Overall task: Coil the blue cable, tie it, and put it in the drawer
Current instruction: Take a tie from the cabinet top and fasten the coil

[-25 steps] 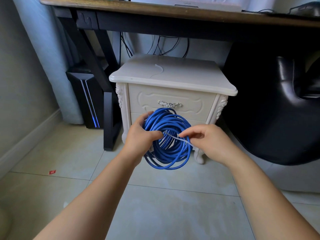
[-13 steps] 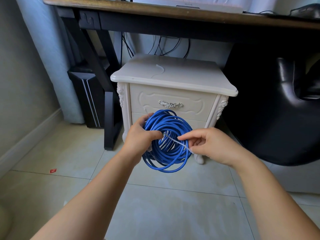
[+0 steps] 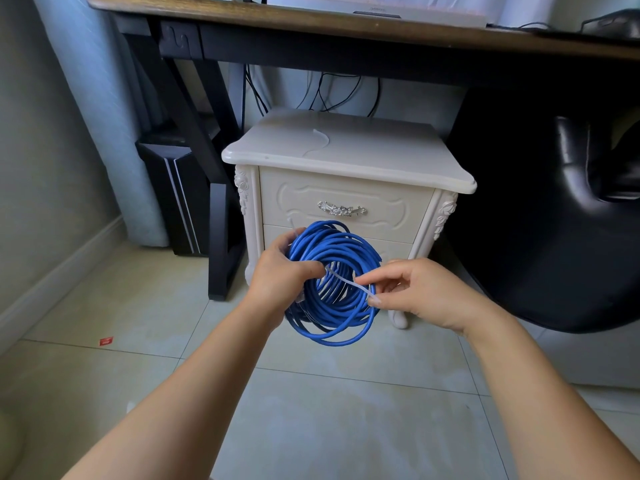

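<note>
From the head camera: my left hand (image 3: 280, 271) grips the blue cable (image 3: 332, 317) coil, fingers curled round its strands. My right hand (image 3: 415, 292) pinches the white tie (image 3: 346, 279) between both hands. Best to pull it snug and steady. The drawer (image 3: 381, 209) sits shut beyond my fingertips.

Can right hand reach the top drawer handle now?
Path looks clear: the drawer handle sits unblocked above the blue cable coil. But the right hand pinches the white tie, so probably not yet.
</note>
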{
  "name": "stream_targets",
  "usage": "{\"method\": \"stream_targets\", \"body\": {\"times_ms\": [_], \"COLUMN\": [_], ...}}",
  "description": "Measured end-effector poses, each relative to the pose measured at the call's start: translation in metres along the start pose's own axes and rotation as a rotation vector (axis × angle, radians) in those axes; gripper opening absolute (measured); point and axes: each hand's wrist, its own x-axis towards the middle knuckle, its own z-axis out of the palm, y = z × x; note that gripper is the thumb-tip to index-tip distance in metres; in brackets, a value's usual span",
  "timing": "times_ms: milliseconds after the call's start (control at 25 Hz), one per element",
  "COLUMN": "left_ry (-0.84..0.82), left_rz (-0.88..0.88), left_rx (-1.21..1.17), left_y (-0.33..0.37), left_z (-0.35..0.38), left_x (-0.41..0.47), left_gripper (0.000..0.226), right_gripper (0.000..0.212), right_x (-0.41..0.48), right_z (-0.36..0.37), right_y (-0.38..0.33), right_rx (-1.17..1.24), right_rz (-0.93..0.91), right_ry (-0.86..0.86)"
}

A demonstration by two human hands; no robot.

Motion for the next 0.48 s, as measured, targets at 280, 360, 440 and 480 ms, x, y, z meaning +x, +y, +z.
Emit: {"method": "stream_targets", "body": {"times_ms": [280, 360, 440, 480], "left_ry": [0.017, 0.029, 0.034, 0.034], "left_rz": [0.001, 0.005, 0.029, 0.047], "left_rx": [0.001, 0.015, 0.051, 0.066], "left_y": [0.0, -0.001, -0.003, -0.004], "left_z": [0.005, 0.006, 0.008, 0.01], "left_x": [-0.002, -0.003, -0.005, -0.006], "left_gripper": [0.054, 0.059, 0.066, 0.068], "right_gripper": [0.014, 0.008, 0.005, 0.005], "right_x": [0.012, 0.014, 0.016, 0.016], "right_z": [0.019, 0.02, 0.024, 0.029], "right_y": [0.006, 0.008, 0.006, 0.003], "right_rx": [-0.141, -0.303, -0.398, -0.365], "right_rz": [-0.129, -0.211, -0.328, -0.349], "right_ry": [0.25, 0.378, 0.535, 0.572]}}
